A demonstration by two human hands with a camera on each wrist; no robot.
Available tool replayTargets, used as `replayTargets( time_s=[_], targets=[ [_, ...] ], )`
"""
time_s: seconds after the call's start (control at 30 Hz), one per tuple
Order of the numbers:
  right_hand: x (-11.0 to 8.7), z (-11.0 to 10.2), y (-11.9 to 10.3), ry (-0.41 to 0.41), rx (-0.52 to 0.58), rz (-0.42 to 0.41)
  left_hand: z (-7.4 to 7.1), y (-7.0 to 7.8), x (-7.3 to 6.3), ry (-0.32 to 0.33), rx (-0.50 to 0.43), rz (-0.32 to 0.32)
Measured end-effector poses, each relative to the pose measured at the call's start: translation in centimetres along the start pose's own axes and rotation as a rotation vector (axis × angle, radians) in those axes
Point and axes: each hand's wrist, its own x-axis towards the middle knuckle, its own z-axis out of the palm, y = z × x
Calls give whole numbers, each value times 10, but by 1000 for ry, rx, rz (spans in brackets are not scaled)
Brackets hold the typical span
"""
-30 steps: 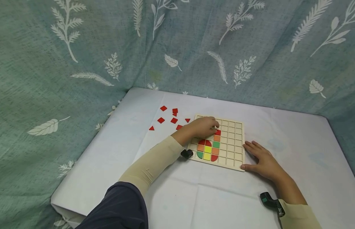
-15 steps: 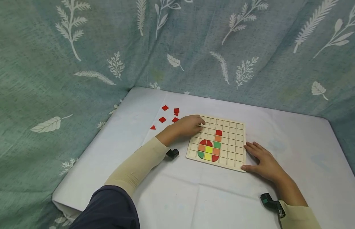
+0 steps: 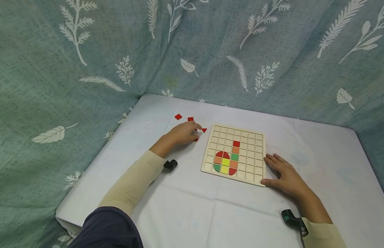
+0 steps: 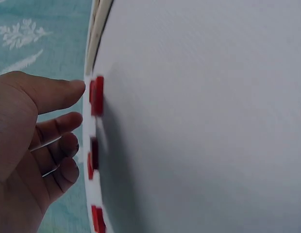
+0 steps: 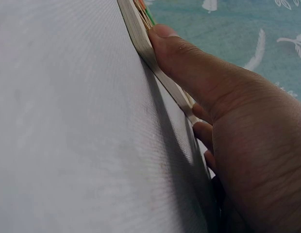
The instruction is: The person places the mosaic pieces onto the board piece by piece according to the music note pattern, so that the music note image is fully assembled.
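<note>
My left hand hovers over loose red pieces left of the wooden grid board, hiding some of them. In the left wrist view its fingers are loosely bent, with nothing between them, and the thumb is close to a red tile. A red triangle lies just beyond the fingertips. My right hand rests at the board's right side, its thumb on the near corner and its fingers along the edge. Set in the board are colored pieces, among them a red square, a green square and a yellow square.
Another red square and a red diamond-turned tile lie behind the left hand. White cloth covers the table. A patterned curtain hangs behind it. Each wrist carries a small black device, such as the left one.
My left hand has moved left from above the board to the loose red pieces, uncovering the red square in the grid. The right hand stays at the board's edge.
</note>
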Motion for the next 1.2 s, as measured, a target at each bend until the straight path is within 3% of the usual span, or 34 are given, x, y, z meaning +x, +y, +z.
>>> replayTargets(
  time_s=[0.2, 0.4, 0.67, 0.9, 1.2],
  targets=[
    [-1, -2, 0, -4, -12, 4, 2, -13, -11, 9, 27, 17],
    [-2, -3, 2, 4, -7, 0, 2, -12, -12, 15, 20, 71],
    [0, 1, 1, -2, -6, 3, 2, -11, -14, -25, 28, 72],
    [0, 2, 3, -1, -1, 3, 1, -8, -8, -47, 68, 52],
    [0, 3, 4, 1, -2, 5, 2, -6, -1, -72, 69, 78]
  ],
)
